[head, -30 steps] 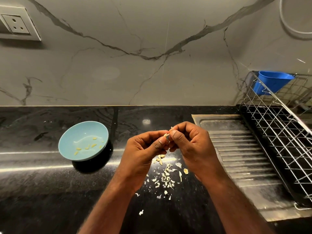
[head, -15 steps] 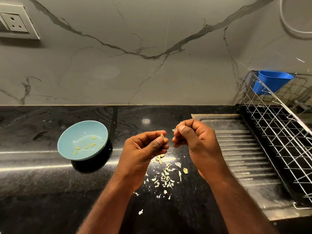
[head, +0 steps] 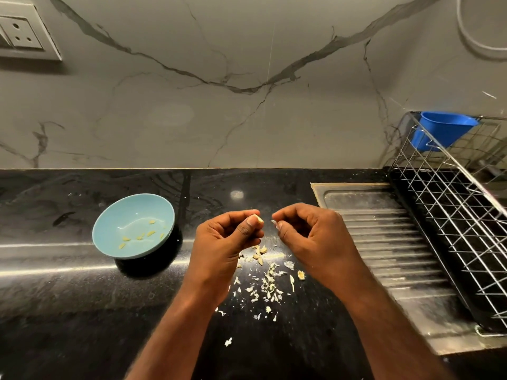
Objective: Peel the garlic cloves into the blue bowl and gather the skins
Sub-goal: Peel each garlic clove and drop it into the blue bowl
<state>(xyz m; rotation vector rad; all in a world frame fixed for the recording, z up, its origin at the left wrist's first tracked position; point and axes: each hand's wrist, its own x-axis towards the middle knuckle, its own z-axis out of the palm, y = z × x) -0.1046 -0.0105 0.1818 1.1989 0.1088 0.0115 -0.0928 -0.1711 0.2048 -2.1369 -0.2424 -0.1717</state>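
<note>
A glossy black counter (head: 68,311) fills the lower half of the view, under a grey marble wall (head: 192,119). Nearest, at six o'clock from the hands, a lone white scrap (head: 228,342) lies apart from the main scatter of skins (head: 267,287), which spreads over the counter just below and between the wrists. At the far end of that scatter, a few whole cloves (head: 259,252) lie close together. Above them both hands are raised side by side, a narrow gap between them. The left hand (head: 225,242) has its fingers curled in and pinches a garlic clove (head: 258,219) between thumb and forefinger, the pale tip poking out toward three o'clock. The right hand (head: 310,237) is likewise curled, thumb and forefinger nipped on a thin sliver of skin (head: 274,222) that points at the clove without touching it. At nine o'clock from the left hand, well apart, the blue bowl (head: 129,212) sits tilted on the counter, with several peeled cloves (head: 142,235) lying in its bottom. At three o'clock from the right hand, a ribbed steel draining board (head: 384,242) is set into the counter, and beyond it stands a wire rack (head: 452,215) with a blue cup (head: 441,130) hooked at its far corner. A wall socket (head: 22,34) sits at ten o'clock, high on the wall.
</note>
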